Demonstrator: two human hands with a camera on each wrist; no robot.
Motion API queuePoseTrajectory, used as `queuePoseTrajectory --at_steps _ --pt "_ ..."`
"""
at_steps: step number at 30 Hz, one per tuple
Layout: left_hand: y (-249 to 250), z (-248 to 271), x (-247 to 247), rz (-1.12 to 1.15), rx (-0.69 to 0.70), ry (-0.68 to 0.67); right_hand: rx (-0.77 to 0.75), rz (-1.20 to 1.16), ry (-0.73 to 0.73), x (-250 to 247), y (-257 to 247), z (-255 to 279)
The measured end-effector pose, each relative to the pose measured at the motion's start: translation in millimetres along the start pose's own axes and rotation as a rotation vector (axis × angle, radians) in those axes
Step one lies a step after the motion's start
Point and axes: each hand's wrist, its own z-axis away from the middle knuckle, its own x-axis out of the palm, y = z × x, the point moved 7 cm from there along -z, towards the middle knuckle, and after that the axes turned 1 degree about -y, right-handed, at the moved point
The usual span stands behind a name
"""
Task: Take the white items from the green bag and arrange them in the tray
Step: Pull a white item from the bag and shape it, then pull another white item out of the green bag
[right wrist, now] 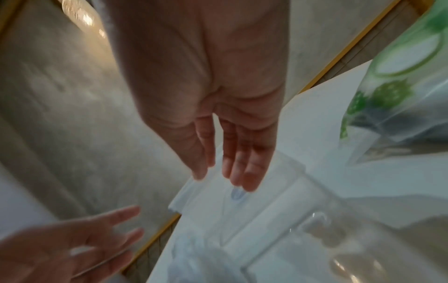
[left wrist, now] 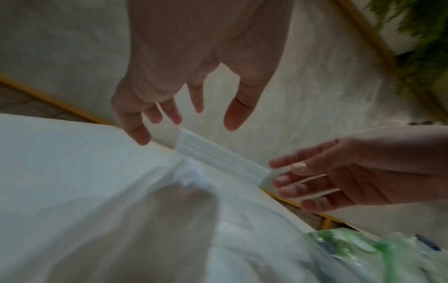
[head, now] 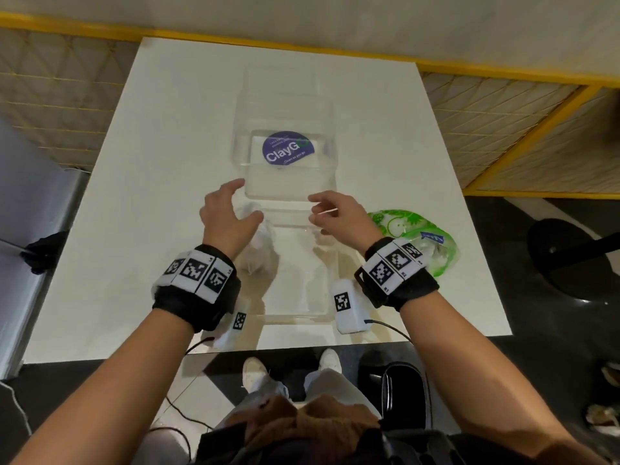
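A clear plastic tray (head: 295, 286) with several compartments lies lengthwise on the white table (head: 151, 162). Crumpled white items (head: 265, 250) sit in its near-left part, partly hidden by my left wrist. My left hand (head: 246, 199) hovers over them, fingers spread (left wrist: 189, 124), holding nothing. My right hand (head: 313, 208) is above the tray's middle with straight fingers (right wrist: 223, 181). A thin white line (head: 324, 212) runs beside its fingers; I cannot tell if it is a held stick or a glint on the tray. The green printed bag (head: 416, 229) lies right of the tray, behind my right wrist.
A purple ClayGo sticker (head: 288, 149) shows through the tray. A yellow rail (head: 302, 50) runs behind the table's far edge. A grey seat (head: 33, 203) stands to the left and a black stool base (head: 570, 263) to the right. The table's near edge is at my feet.
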Motion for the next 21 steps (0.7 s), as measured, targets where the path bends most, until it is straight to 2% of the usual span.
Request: queuePoseTrajectory --at_steps 3,6,8,10,12,13,16,18,21 --pt "54 16 47 0.039 0.187 -0.068 -0.083 -0.14 0.204 -53 4 14" --pt "89 39 106 0.052 0.333 -0.249 -0.154 -0.276 0.373 -107 21 36" --pt "102 56 148 -0.029 0.428 -0.402 -0.179 -0.324 0.456 -138 36 54" --pt "103 72 192 -0.252 0.479 -0.544 -0.171 -0.341 0.502 -160 55 71" --pt "94 76 224 -0.535 0.415 -0.631 -0.118 -0.302 0.466 -166 78 80" --pt "91 74 233 -0.603 0.364 -0.635 -0.072 -0.262 0.409 -163 91 81" --pt "101 64 242 -0.554 0.33 -0.551 0.064 -0.087 0.203 -137 123 80" --pt "111 61 241 -0.474 0.34 -0.502 0.057 0.061 0.181 -127 131 78" --pt "119 62 241 -0.368 0.345 -0.504 -0.048 0.202 0.207 -121 120 65"
